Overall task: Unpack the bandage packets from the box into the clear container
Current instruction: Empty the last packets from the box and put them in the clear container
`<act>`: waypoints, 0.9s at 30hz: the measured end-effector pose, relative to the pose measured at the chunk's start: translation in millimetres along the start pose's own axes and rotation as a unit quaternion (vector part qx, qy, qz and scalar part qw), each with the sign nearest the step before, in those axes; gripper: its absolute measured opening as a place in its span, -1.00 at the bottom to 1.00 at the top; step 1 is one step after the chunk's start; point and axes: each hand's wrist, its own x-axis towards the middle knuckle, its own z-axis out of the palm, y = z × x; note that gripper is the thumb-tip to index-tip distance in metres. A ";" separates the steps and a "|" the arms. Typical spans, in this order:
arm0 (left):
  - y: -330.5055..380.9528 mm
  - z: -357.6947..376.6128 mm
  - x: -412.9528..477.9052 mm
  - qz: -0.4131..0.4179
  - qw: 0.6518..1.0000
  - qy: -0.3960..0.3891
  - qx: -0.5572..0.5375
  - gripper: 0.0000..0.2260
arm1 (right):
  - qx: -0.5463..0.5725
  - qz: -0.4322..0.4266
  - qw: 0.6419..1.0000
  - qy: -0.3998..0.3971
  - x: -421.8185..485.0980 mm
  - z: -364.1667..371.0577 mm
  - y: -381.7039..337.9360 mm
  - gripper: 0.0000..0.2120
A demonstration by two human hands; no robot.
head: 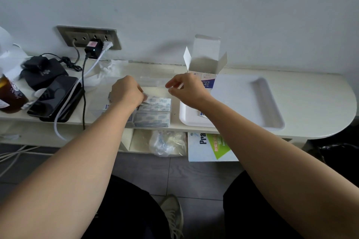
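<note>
An open white and blue bandage box (208, 81) stands upright at the back of the shelf, flaps up. Left of it lies the clear container (153, 80), hard to make out, with stacks of blue-printed bandage packets (155, 110) inside. My left hand (126, 92) is over the container and pinches the end of a top packet (157, 101). Hovering just in front of the box, my right hand (185, 88) has its fingers loosely curled and holds nothing visible. One packet (202, 114) peeks out from under my right forearm on the white tray.
A white tray (258, 103) sits right of the container. Left are a phone (56, 97), black pouches, cables to a wall socket (91, 38) and a brown bottle (9, 97). A lower shelf holds a plastic bag (167, 142) and a booklet (209, 146).
</note>
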 end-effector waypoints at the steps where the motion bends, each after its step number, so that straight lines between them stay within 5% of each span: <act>1: 2.1 1.1 -0.6 0.008 1.000 0.008 0.014 -0.85 | -0.001 -0.001 1.000 -0.005 -0.4 0.0 0.6 -0.82; 9: 16.2 1.5 -3.5 0.069 0.991 0.050 0.099 -0.81 | 0.012 -0.004 0.999 -0.033 -0.1 -0.3 5.4 -0.82; 14: 16.6 9.5 -5.8 0.089 0.986 -0.067 0.126 -0.83 | 0.038 -0.004 0.998 -0.058 -2.6 -3.1 7.7 -0.83; 19: 25.5 -4.0 -8.5 0.104 0.992 -0.001 0.074 -0.84 | 0.038 -0.007 0.994 0.104 -5.3 -24.8 9.9 -0.87; 22: 34.8 -7.6 -12.4 0.127 0.991 0.038 0.016 -0.86 | -0.010 0.004 0.979 0.205 -3.2 -38.7 21.8 -0.92; 25: 44.6 -4.4 -19.0 0.158 0.986 0.050 -0.018 -0.86 | -0.114 0.053 0.980 0.152 -2.3 -41.7 41.6 -0.70; 27: 55.5 -1.6 -25.0 0.190 0.980 0.048 -0.041 -0.86 | -0.186 0.075 0.972 0.125 -4.6 -39.5 53.1 -0.73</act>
